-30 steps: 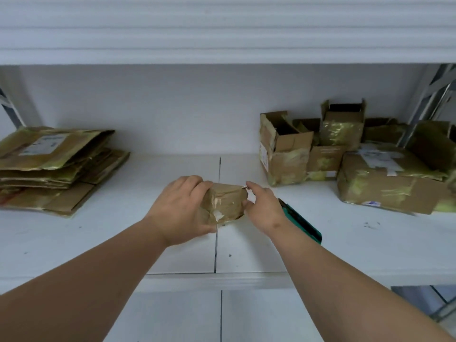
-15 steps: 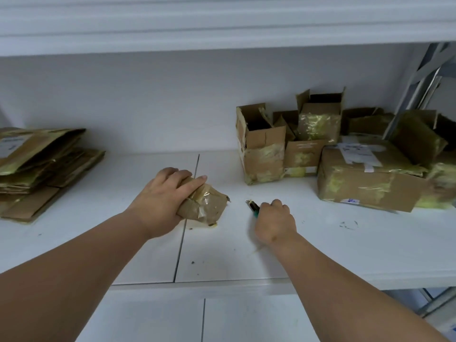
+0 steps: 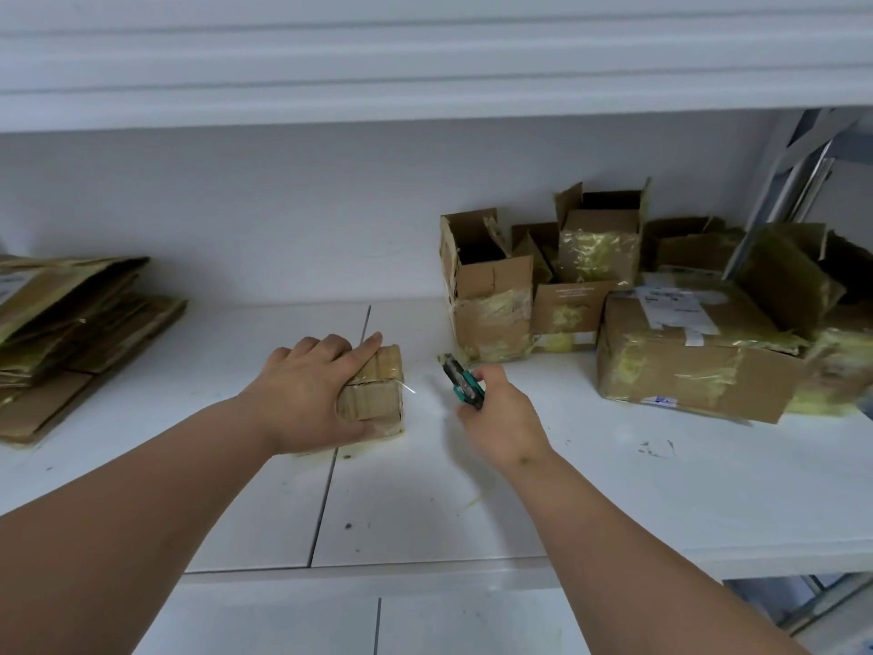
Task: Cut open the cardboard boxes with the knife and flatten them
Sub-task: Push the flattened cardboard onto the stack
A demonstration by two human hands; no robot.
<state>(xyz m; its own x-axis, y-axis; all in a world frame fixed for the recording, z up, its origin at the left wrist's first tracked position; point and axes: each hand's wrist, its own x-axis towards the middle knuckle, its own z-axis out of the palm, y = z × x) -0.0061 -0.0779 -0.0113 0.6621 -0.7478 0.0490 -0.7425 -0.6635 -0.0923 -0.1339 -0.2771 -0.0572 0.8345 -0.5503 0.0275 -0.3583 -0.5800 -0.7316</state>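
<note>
— What's in those boxes past the right hand [image 3: 503,416]?

— Hard to say. The open boxes [image 3: 491,286] beyond it stand with their flaps up, and the insides are just dark from here. The big box [image 3: 694,356] further out to the right of that hand is taped shut, with a white label on top.

— And the one being worked on?

— The small box [image 3: 375,387] sits on the white shelf [image 3: 472,503] under the left hand [image 3: 312,394]. It's closed and taped. The fingers lie straight across its top, the thumb down its near side, pressing it flat to the shelf.

— The knife?

— The right hand has its fingers curled round the green knife [image 3: 462,381], just to the right of the small box, not touching it. Its long axis runs away from the person and slightly left, tip pointing toward the back wall.

— Anything on the other side?

— A pile of flat cardboard [image 3: 71,323], well out to the left of the left hand.
</note>
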